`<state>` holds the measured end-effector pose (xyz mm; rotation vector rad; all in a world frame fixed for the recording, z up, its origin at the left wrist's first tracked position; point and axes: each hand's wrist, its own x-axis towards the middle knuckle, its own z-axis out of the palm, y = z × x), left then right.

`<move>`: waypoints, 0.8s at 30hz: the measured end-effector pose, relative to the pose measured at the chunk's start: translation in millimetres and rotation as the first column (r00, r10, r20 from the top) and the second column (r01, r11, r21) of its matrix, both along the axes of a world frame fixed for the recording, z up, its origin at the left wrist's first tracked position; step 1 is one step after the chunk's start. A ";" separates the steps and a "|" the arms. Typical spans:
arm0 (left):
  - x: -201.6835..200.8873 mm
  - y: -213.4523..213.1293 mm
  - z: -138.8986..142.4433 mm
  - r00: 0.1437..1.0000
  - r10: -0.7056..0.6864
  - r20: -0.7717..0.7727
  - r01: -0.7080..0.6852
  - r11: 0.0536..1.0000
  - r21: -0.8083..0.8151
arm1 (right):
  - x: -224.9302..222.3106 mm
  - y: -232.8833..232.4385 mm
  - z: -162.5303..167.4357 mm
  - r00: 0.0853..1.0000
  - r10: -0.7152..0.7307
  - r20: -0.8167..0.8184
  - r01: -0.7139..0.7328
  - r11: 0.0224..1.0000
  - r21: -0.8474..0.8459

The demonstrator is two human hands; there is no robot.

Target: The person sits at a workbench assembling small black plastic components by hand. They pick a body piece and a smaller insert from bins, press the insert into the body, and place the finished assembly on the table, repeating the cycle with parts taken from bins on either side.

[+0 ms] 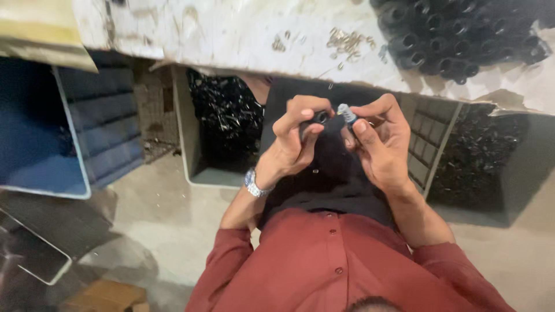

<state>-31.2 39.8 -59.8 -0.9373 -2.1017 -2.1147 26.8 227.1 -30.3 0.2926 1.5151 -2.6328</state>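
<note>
My left hand (292,141), with a metal watch on its wrist, pinches a small black tubular part (319,118) between thumb and fingers. My right hand (378,141) pinches a small grey ribbed piece (345,112) at its fingertips. The grey piece's tip sits right beside the black part. Both hands are raised over my lap, above black trousers and a red shirt, just below the edge of the worktable (231,34).
The worn white tabletop carries a scatter of small metal rings (347,41) and a heap of black tubular parts (457,34). Below it stand a blue crate (40,133), a pale bin of black parts (225,121) and a grey bin of black parts (485,150).
</note>
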 end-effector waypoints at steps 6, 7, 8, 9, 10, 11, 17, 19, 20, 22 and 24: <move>-8.8 -21.4 14.8 0.966 -0.067 -0.249 -0.021 0.943 -0.333 | -22.5 9.6 32.6 0.788 0.605 -0.117 -0.125 0.343 0.931; -9.8 -20.3 17.9 0.959 -0.093 -0.269 -0.014 0.929 -0.370 | -24.1 8.0 30.9 0.777 0.626 -0.059 -0.165 0.294 0.941; -11.3 -19.1 22.6 0.944 -0.131 -0.304 -0.005 0.914 -0.406 | -23.8 4.3 27.8 0.772 0.636 -0.013 -0.186 0.245 0.951; -12.1 -15.9 25.6 0.953 -0.104 -0.285 -0.012 0.926 -0.377 | -19.2 -0.3 19.9 0.905 0.422 -0.041 -0.296 0.697 0.653; -11.9 -14.5 29.2 0.961 -0.076 -0.266 -0.019 0.940 -0.340 | -11.8 -7.0 10.8 0.978 0.203 0.046 -0.208 0.962 0.176; -11.6 -12.4 31.4 0.972 -0.030 -0.235 -0.045 0.950 -0.309 | -5.1 -9.8 0.1 0.972 0.065 0.226 0.015 0.942 -0.335; -4.0 -6.3 20.4 0.979 -0.193 -0.065 0.129 0.834 -0.537 | 11.2 7.1 -35.7 0.907 0.398 0.136 -0.345 0.519 0.782; -1.5 -9.2 15.2 0.994 -0.113 -0.012 0.091 0.849 -0.520 | 3.5 4.3 -21.0 0.925 0.334 0.181 -0.376 0.741 0.557; 2.7 -15.2 15.1 0.998 -0.048 0.045 0.064 0.855 -0.515 | 1.3 1.5 -9.3 0.914 0.335 0.228 -0.402 0.821 0.406; 7.1 -32.8 14.1 0.984 -0.114 0.135 0.151 0.939 -0.308 | -10.5 -7.4 13.1 0.879 0.393 0.268 -0.427 0.901 0.078; 7.5 -81.0 22.3 0.901 -0.103 0.421 0.218 0.948 -0.233 | -23.2 -16.7 30.5 0.926 0.371 0.064 -0.353 0.797 0.490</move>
